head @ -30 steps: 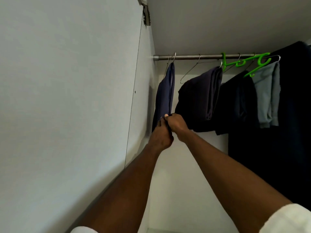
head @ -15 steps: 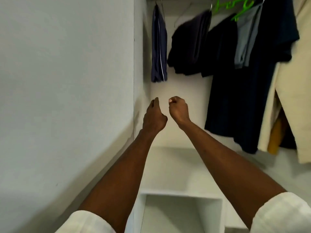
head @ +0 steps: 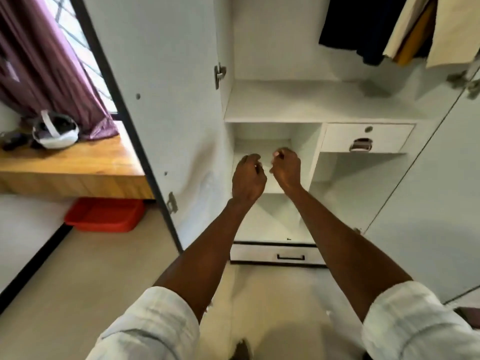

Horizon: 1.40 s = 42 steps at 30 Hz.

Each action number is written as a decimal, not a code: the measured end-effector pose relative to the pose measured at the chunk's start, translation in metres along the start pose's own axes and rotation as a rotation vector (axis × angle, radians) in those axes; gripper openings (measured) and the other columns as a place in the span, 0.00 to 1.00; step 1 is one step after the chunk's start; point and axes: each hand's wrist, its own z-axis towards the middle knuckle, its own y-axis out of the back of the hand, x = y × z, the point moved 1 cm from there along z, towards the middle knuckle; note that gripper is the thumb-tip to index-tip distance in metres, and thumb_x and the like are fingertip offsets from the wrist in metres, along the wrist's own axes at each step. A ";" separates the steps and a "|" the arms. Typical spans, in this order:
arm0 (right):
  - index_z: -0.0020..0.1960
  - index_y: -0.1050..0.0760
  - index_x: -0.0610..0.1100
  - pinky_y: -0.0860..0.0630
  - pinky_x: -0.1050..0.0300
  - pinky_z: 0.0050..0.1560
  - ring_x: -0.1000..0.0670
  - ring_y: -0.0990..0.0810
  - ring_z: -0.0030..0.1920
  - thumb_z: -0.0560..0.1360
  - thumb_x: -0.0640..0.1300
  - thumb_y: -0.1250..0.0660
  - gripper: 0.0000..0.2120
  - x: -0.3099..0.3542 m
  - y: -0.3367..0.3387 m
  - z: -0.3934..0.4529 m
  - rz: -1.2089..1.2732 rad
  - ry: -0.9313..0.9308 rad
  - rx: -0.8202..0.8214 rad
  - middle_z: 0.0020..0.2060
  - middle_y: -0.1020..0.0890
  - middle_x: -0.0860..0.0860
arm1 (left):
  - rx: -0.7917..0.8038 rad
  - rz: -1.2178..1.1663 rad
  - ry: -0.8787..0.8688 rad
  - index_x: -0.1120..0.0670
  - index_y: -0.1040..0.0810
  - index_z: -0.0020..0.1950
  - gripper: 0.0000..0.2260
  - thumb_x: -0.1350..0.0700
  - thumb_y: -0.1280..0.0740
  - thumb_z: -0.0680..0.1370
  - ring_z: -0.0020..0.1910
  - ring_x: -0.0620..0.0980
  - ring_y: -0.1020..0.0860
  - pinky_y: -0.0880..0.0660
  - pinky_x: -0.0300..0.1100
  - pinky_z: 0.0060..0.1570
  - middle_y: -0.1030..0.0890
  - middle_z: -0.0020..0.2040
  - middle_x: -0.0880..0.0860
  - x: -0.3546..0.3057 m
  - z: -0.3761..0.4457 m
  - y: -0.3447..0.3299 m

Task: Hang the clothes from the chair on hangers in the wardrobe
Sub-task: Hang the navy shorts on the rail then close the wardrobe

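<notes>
Both hands are held out in front of the open white wardrobe [head: 275, 118], level with its lower compartment. My left hand [head: 248, 179] has loosely curled fingers and holds nothing. My right hand [head: 285, 168] is close beside it, fingers curled, also holding nothing. At the top right only the lower ends of hanging clothes show: a dark navy garment [head: 363, 29], a cream garment [head: 452, 35] and a mustard one [head: 413, 45]. The rail, the hangers and the chair are out of view.
The wardrobe's left door [head: 161, 100] stands open to my left, the right door [head: 441, 190] to my right. Inside are a small drawer [head: 366, 137] and a bottom drawer [head: 275, 254]. A wooden ledge [head: 78, 165] with a helmet [head: 54, 131], a maroon curtain [head: 46, 61] and a red tub [head: 104, 214] lie left.
Both hands have let go of the navy garment on the rail and come down empty. My view has tilted down from the rail to the wardrobe's lower shelves and the floor.
</notes>
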 end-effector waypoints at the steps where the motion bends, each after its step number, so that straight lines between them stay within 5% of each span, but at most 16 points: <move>1: 0.42 0.24 0.46 0.19 0.42 0.45 0.42 0.17 0.41 0.73 0.32 0.45 0.13 -0.011 -0.003 -0.024 -0.003 -0.035 0.014 0.41 0.18 0.46 | -0.004 -0.009 0.000 0.59 0.23 0.63 0.13 0.61 0.40 0.81 0.58 0.56 0.22 0.25 0.50 0.58 0.20 0.60 0.57 0.007 -0.022 0.006; 8: 0.41 0.25 0.45 0.18 0.46 0.39 0.41 0.17 0.38 0.72 0.31 0.45 0.13 -0.046 -0.030 -0.144 -0.083 -0.139 0.045 0.40 0.18 0.44 | -0.083 -0.067 -0.081 0.58 0.22 0.57 0.10 0.61 0.39 0.79 0.50 0.51 0.22 0.25 0.42 0.48 0.20 0.51 0.53 0.049 -0.117 0.062; 15: 0.48 0.22 0.40 0.23 0.54 0.39 0.48 0.21 0.37 0.77 0.32 0.42 0.10 -0.014 -0.096 -0.216 -0.152 -0.050 0.031 0.40 0.19 0.46 | -0.235 -0.141 -0.104 0.59 0.26 0.54 0.07 0.57 0.38 0.80 0.39 0.48 0.26 0.23 0.47 0.38 0.24 0.43 0.52 0.129 -0.151 0.152; 19: 0.48 0.23 0.39 0.27 0.57 0.42 0.49 0.22 0.41 0.76 0.32 0.41 0.09 0.033 -0.122 -0.233 -0.146 0.074 0.008 0.43 0.19 0.47 | -0.238 -0.161 -0.035 0.57 0.26 0.57 0.07 0.57 0.38 0.81 0.50 0.52 0.25 0.24 0.55 0.51 0.24 0.50 0.51 0.152 -0.105 0.199; 21: 0.53 0.23 0.39 0.26 0.57 0.47 0.47 0.21 0.46 0.78 0.37 0.37 0.06 0.065 -0.129 -0.230 -0.164 0.194 -0.048 0.47 0.19 0.44 | -0.196 -0.226 0.015 0.58 0.25 0.62 0.12 0.55 0.38 0.80 0.56 0.50 0.25 0.25 0.51 0.58 0.22 0.57 0.54 0.144 -0.072 0.219; 26: 0.65 0.29 0.38 0.24 0.56 0.51 0.52 0.24 0.51 0.78 0.47 0.33 0.20 0.150 -0.129 -0.212 -0.135 0.408 -0.138 0.60 0.23 0.43 | 0.061 -0.466 0.030 0.55 0.32 0.73 0.19 0.52 0.39 0.83 0.62 0.45 0.27 0.29 0.37 0.62 0.25 0.68 0.53 0.093 0.002 0.260; 28: 0.70 0.33 0.40 0.24 0.54 0.58 0.49 0.23 0.59 0.78 0.52 0.34 0.25 0.174 -0.128 -0.202 -0.181 0.413 -0.118 0.66 0.26 0.44 | 0.135 -0.489 -0.026 0.56 0.29 0.70 0.16 0.53 0.39 0.83 0.56 0.46 0.22 0.24 0.39 0.58 0.20 0.60 0.53 0.078 0.015 0.266; 31: 0.72 0.35 0.42 0.24 0.51 0.62 0.46 0.25 0.64 0.79 0.52 0.35 0.26 0.194 -0.127 -0.196 -0.274 0.423 -0.043 0.68 0.27 0.45 | 0.126 -0.452 -0.060 0.56 0.22 0.52 0.09 0.56 0.41 0.83 0.44 0.48 0.19 0.19 0.51 0.46 0.18 0.44 0.51 0.068 0.019 0.268; 34: 0.68 0.33 0.44 0.25 0.58 0.55 0.48 0.22 0.59 0.78 0.54 0.33 0.24 0.200 -0.126 -0.197 -0.279 0.447 0.002 0.63 0.24 0.46 | 0.118 -0.423 -0.063 0.53 0.24 0.42 0.09 0.61 0.41 0.80 0.35 0.45 0.23 0.25 0.38 0.33 0.21 0.36 0.48 0.066 0.017 0.268; 37: 0.66 0.32 0.43 0.23 0.55 0.55 0.47 0.21 0.58 0.78 0.53 0.34 0.21 0.200 -0.127 -0.199 -0.246 0.458 -0.029 0.60 0.22 0.46 | 0.104 -0.384 -0.041 0.54 0.26 0.40 0.11 0.64 0.41 0.80 0.31 0.41 0.25 0.31 0.29 0.29 0.24 0.34 0.48 0.055 0.010 0.269; 42: 0.62 0.29 0.42 0.20 0.48 0.54 0.45 0.18 0.53 0.80 0.48 0.36 0.14 0.193 -0.116 -0.201 -0.239 0.508 -0.062 0.55 0.18 0.45 | 0.053 -0.308 -0.048 0.57 0.24 0.42 0.09 0.60 0.39 0.81 0.27 0.37 0.29 0.34 0.31 0.29 0.24 0.33 0.49 0.051 0.009 0.260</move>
